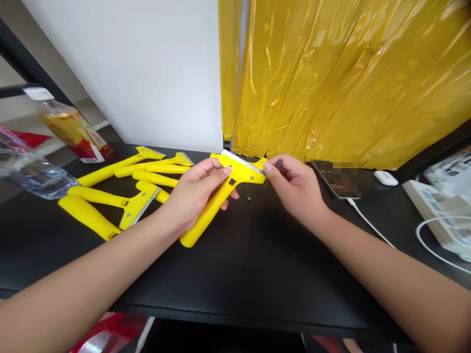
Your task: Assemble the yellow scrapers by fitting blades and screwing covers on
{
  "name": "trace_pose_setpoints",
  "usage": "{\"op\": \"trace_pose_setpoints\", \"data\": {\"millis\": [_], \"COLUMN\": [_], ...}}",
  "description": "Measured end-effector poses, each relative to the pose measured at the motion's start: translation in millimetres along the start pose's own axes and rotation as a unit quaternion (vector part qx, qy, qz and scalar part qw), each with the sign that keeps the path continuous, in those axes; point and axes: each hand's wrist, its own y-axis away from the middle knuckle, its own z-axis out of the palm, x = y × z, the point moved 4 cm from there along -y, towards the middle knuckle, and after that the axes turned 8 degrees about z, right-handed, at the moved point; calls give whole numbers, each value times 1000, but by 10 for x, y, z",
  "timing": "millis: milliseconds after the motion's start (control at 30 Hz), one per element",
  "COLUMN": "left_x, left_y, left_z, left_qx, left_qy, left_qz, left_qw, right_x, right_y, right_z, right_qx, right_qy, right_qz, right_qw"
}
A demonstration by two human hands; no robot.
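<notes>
A yellow scraper (pixel 211 206) with a metal blade edge is held up in my left hand (pixel 200 189), its handle slanting down toward me. My left fingers are closed around its neck, the thumb on the head. My right hand (pixel 294 186) is closed in a pinch at the right end of the scraper's head. Between those fingers is a small dark screwdriver (pixel 279 164), mostly hidden, with a thin tip pointing down. A tiny screw (pixel 248 198) lies on the black table (pixel 257 264) below. Left of my hands lie several more yellow scrapers (pixel 138 208) and a loose yellow handle (pixel 86 215).
At the left stand a drink bottle (pixel 73 130) and a clear plastic bottle (pixel 40 171). A phone (pixel 336 181) on a white cable, a white earbud case (pixel 385 178) and a power strip (pixel 434 211) lie right. White and yellow-wrapped panels (pixel 331 88) rise behind.
</notes>
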Motion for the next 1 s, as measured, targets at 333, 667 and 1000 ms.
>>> {"op": "trace_pose_setpoints", "data": {"millis": [333, 667, 1000], "left_x": [8, -17, -59], "left_y": [-19, 8, -31], "left_z": [-43, -59, -103], "left_qx": [55, 63, 62], "left_qy": [3, -17, -11], "left_qz": [-2, -28, -40], "left_qw": [998, 998, 997], "right_x": [31, 78, 153], "right_y": [95, 107, 136], "right_z": [79, 153, 204], "right_qx": [-36, -61, -68], "right_qy": [94, 85, 69], "right_qz": [-98, -101, -99], "right_qw": [990, 989, 990]}}
